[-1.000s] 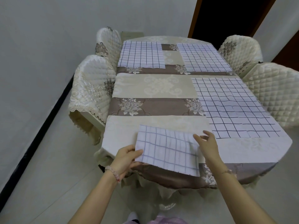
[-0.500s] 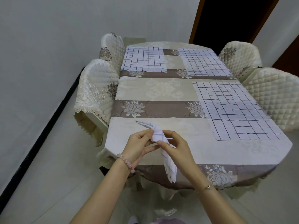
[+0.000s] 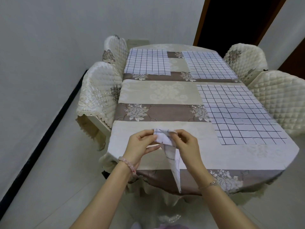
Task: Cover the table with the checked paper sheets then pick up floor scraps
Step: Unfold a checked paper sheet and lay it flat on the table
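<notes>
A folded checked paper sheet (image 3: 171, 154) hangs edge-on above the near end of the table (image 3: 239, 154); its lower tip points down past the table's front edge. My left hand (image 3: 140, 144) pinches its top left corner and my right hand (image 3: 186, 146) pinches its top right part, the two hands close together. Three checked sheets lie flat on the beige and brown tablecloth: a large one at the near right (image 3: 237, 111), one at the far right (image 3: 209, 64), and one at the far left (image 3: 147, 61).
Quilted cream chairs stand on both sides: two at the left (image 3: 99, 91) and two at the right (image 3: 279, 98). A grey wall with a black skirting runs along the left. A dark doorway (image 3: 231, 19) opens behind the table. Pale floor tiles lie around.
One second ago the sheet was held spread flat between my hands. My hands have come together, the sheet now hangs folded and edge-on, and the view has dipped slightly.
</notes>
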`<state>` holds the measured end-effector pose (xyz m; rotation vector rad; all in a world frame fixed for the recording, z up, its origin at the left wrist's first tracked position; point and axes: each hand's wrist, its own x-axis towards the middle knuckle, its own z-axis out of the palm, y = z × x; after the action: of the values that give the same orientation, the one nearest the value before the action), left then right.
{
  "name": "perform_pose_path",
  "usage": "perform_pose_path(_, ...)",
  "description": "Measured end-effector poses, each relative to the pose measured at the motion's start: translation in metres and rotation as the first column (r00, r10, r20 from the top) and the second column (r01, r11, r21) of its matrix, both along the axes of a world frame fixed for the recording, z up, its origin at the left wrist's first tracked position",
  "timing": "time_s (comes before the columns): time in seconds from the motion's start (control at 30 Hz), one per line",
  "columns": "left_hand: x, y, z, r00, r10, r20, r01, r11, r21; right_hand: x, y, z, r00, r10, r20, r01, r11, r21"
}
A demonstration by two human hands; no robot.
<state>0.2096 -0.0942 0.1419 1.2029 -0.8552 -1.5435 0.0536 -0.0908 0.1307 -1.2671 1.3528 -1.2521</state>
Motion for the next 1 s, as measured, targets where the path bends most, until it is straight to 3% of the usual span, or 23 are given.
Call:
perform_pose_path(0.17, 0.029, -0.01, -0.004, 0.995, 0.081, 0.054, -0.08, 0.997, -0.012, -0.033, -0.019, -0.001, 0.981, -0.152, 0.117, 0.138, 0.983, 0.122)
perform_pose_path(0.33, 0.061, -0.028, -0.01, 0.968, 0.239, 0.08, -0.242, 0.97, 0.035, -0.071, -0.033, 0.0, 0.967, -0.227, 0.115, 0.2, 0.958, 0.207)
perform_pose_path(0.47, 0.083, -0.053, -0.01, 0.938, 0.293, 0.185, -0.294, 0.956, -0.02, -0.1, -0.05, 0.002, 0.959, -0.284, 0.019, 0.276, 0.942, 0.194)
perform_pose_path(0.63, 0.093, -0.09, -0.019, 0.881, 0.256, 0.398, -0.232, 0.967, -0.109, -0.116, -0.072, -0.013, 0.971, -0.195, -0.137, 0.222, 0.951, 0.216)
perform_pose_path(0.77, 0.089, -0.109, -0.05, 0.777, 0.201, 0.596, -0.187, 0.979, -0.086, -0.115, -0.079, -0.042, 0.966, -0.183, -0.185, 0.227, 0.94, 0.255)
perform_pose_path(0.83, 0.082, -0.106, -0.064, 0.64, 0.185, 0.746, -0.17, 0.981, -0.098, -0.116, -0.081, -0.056, 0.961, -0.195, -0.195, 0.246, 0.926, 0.286)
perform_pose_path(0.9, 0.071, -0.091, -0.078, 0.415, 0.148, 0.898, -0.003, 0.987, -0.161, -0.119, -0.082, -0.067, 0.957, -0.197, -0.215, 0.259, 0.912, 0.318)
perform_pose_path(1.0, 0.044, -0.053, -0.095, 0.271, 0.006, 0.963, 0.412, 0.903, -0.121, -0.122, -0.082, -0.076, 0.959, -0.165, -0.229, 0.241, 0.902, 0.358)
